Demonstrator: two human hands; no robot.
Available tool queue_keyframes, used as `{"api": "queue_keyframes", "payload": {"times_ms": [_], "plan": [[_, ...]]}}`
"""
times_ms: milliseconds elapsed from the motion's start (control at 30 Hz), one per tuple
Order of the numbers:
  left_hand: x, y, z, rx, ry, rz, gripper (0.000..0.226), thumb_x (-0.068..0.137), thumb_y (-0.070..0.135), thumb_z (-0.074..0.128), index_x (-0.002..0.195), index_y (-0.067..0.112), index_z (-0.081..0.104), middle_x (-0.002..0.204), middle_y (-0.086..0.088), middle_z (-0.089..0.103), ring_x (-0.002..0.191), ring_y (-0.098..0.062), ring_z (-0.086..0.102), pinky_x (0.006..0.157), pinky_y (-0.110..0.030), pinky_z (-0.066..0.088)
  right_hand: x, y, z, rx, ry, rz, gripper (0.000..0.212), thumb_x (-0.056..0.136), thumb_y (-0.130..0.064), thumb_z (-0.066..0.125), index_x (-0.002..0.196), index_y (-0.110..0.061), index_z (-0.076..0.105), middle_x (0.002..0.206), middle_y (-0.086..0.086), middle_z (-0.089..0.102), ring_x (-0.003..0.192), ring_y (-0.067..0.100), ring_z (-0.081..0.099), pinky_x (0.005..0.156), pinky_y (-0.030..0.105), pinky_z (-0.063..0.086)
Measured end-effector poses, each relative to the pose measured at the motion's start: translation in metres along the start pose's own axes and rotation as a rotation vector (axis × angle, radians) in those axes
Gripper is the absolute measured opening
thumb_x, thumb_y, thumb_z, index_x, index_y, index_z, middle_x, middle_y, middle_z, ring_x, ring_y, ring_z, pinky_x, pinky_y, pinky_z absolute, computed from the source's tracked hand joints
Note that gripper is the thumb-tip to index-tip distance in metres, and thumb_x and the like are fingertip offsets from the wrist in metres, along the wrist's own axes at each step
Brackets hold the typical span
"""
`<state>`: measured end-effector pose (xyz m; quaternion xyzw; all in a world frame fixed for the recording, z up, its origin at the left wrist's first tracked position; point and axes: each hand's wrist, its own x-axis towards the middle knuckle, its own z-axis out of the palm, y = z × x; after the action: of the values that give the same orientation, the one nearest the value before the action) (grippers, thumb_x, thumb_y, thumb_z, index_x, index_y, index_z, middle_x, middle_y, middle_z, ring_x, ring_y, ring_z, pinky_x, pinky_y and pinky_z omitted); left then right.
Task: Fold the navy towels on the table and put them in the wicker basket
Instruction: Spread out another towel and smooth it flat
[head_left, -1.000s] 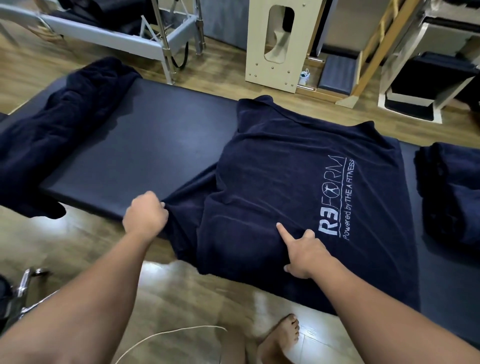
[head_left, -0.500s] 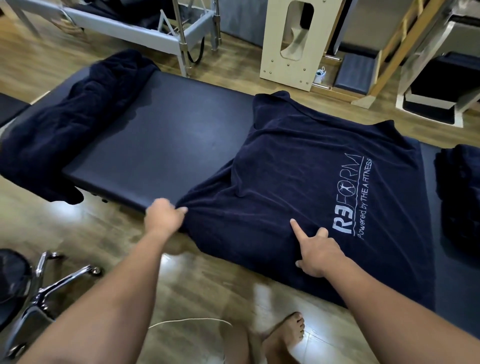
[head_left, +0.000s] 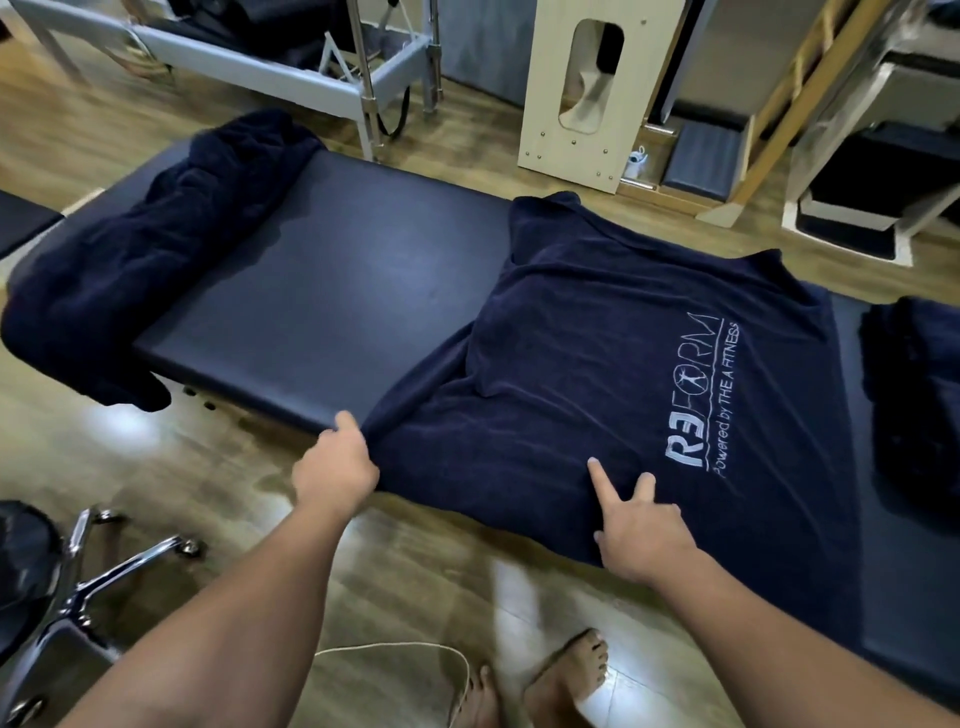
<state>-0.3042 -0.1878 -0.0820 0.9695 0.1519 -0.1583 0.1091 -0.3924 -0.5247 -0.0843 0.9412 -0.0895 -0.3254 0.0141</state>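
Navy towel (head_left: 613, 374) with white REFORM logo lies spread over right half of the padded table (head_left: 332, 291), its near edge hanging over the table's front side. Left hand (head_left: 335, 467) is at the towel's near-left corner, right at the table's front edge, fingers curled and pinching the cloth there; a ridge of fabric runs up from that corner. Right hand (head_left: 641, 525) rests on the towel's near part, just left of the logo, index finger straight and pressing down, second finger partly out, others curled, gripping nothing. Both hands on same towel, well apart along its near edge. Crumpled towel pile (head_left: 130, 275) sits on table's far-left end, drooping off the side. Another dark towel heap (head_left: 914, 395) at right edge of view. Chrome chair base (head_left: 93, 577) on wooden floor at lower left; bare feet (head_left: 566, 675) below.
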Motion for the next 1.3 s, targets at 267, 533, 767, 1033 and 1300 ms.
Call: {"api": "queue_keyframes", "payload": {"times_ms": [267,533,767,1033,1300], "plan": [[-0.002,0.082,0.001,0.3,0.223,0.448,0.028,0.073,0.016,0.064,0.1,0.014,0.057,0.11,-0.013,0.051,0.099,-0.036,0.05,0.077,-0.045,0.041,-0.021,0.025,0.006,0.061,0.04,-0.094,0.096,0.09,-0.061,0.056,0.153,-0.051,-0.016,0.166,0.013,-0.005,0.139,0.041,0.023,0.107,0.05,0.04],[0.002,0.229,0.025,0.418,-0.218,0.77,0.066,0.099,0.043,0.047,0.157,0.03,0.019,0.169,-0.006,-0.005,0.154,-0.037,-0.003,0.122,-0.06,0.011,0.009,0.104,-0.015,0.419,0.215,0.006,0.057,0.097,-0.043,0.054,0.15,-0.029,0.038,0.144,-0.007,0.037,0.129,0.021,0.037,0.107,0.036,0.041],[0.035,0.344,0.042,0.412,-0.151,0.702,0.063,0.091,0.065,0.051,0.142,0.031,0.036,0.162,-0.016,0.008,0.151,-0.041,0.0,0.115,-0.07,0.015,0.069,0.174,-0.044,0.445,0.311,0.165,0.03,0.098,-0.048,0.051,0.124,-0.032,0.056,0.13,-0.009,0.041,0.12,0.018,0.037,0.099,0.038,0.041],[0.106,0.459,0.034,0.342,-0.364,0.503,0.106,0.073,0.077,0.068,0.139,0.074,-0.015,0.162,-0.001,-0.034,0.148,-0.052,-0.015,0.104,-0.082,0.019,0.176,0.237,-0.115,0.543,0.472,0.201,0.03,0.098,-0.038,0.056,0.124,-0.022,0.06,0.126,-0.004,0.049,0.114,0.02,0.048,0.088,0.033,0.048],[0.114,0.474,0.047,0.385,-0.386,0.447,0.118,0.074,0.065,0.078,0.134,0.074,-0.024,0.155,-0.007,-0.045,0.145,-0.057,-0.018,0.103,-0.082,0.023,0.283,0.281,-0.202,0.821,0.614,0.412,0.038,0.101,-0.027,0.055,0.136,-0.017,0.045,0.142,0.011,0.046,0.115,0.038,0.057,0.082,0.042,0.043]]}}
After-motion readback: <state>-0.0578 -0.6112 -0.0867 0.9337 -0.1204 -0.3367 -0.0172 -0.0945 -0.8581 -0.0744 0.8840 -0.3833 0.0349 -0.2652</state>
